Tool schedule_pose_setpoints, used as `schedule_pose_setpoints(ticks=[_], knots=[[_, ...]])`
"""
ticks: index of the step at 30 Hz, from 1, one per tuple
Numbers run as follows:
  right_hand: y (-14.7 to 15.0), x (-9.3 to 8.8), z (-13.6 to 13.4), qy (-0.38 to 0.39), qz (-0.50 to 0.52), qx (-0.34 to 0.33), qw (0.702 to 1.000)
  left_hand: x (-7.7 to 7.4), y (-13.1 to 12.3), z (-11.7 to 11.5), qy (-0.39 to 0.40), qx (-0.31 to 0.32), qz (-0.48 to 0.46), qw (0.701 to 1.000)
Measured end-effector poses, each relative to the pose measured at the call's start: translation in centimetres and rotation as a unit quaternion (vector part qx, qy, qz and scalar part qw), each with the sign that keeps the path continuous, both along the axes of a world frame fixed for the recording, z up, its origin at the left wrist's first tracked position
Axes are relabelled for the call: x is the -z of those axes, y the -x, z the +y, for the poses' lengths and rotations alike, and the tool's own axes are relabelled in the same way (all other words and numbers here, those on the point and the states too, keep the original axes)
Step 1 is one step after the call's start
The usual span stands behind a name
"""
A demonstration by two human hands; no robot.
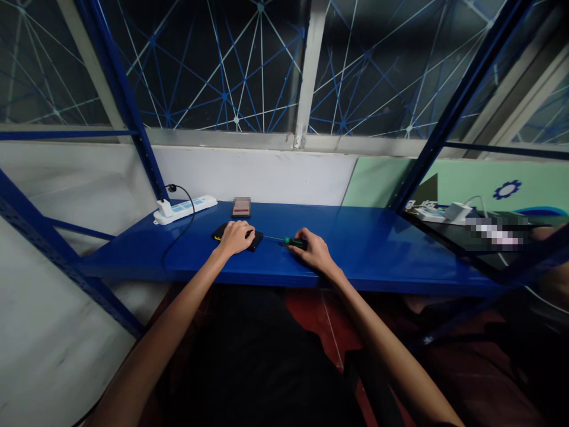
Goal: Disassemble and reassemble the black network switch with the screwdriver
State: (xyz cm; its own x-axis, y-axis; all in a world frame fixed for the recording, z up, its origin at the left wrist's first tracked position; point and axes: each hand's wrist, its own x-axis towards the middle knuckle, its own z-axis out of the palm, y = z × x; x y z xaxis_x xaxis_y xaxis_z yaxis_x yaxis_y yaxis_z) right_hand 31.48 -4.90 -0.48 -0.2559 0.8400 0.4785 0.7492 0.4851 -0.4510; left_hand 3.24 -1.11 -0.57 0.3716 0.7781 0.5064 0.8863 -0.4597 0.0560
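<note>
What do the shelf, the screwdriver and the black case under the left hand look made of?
Shelf: likely painted sheet metal, glossy blue with soft reflections. Screwdriver: thin bare-metal shaft, green and black handle, probably plastic or rubber. Black case: matte, seemingly plastic; mostly hidden under the left hand.

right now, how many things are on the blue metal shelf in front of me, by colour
black flat device under the left hand: 1
green-handled thin-shaft screwdriver in the right hand: 1
white plastic power strip: 1
small reddish-brown rectangular box: 1
total on the blue metal shelf: 4
</note>
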Motion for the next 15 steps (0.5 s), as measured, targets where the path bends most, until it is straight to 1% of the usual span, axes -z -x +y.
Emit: schedule_pose_setpoints(ticks=[4,7,10,13,15], knots=[[0.4,-0.5,-0.3,0.005,-0.039,-0.018,0.999,0.0,0.0,0.0,-0.001,-0.003,0.006,1.000],[0.7,-1.2,-0.7,0.034,-0.060,-0.016,0.997,0.0,0.0,0.0,-0.001,-0.003,0.006,1.000],[0.8,-1.3,-0.7,0.039,-0.073,-0.014,0.996,-0.1,0.0,-0.1,0.005,-0.001,0.002,1.000],[0.8,-1.1,-0.6,0.022,-0.089,-0.009,0.996,-0.2,-0.1,-0.2,0.010,-0.005,-0.001,1.000],[0.6,-0.9,-0.6,-0.009,-0.097,-0.012,0.995,-0.2,-0.1,-0.2,0.009,-0.006,-0.001,1.000]])
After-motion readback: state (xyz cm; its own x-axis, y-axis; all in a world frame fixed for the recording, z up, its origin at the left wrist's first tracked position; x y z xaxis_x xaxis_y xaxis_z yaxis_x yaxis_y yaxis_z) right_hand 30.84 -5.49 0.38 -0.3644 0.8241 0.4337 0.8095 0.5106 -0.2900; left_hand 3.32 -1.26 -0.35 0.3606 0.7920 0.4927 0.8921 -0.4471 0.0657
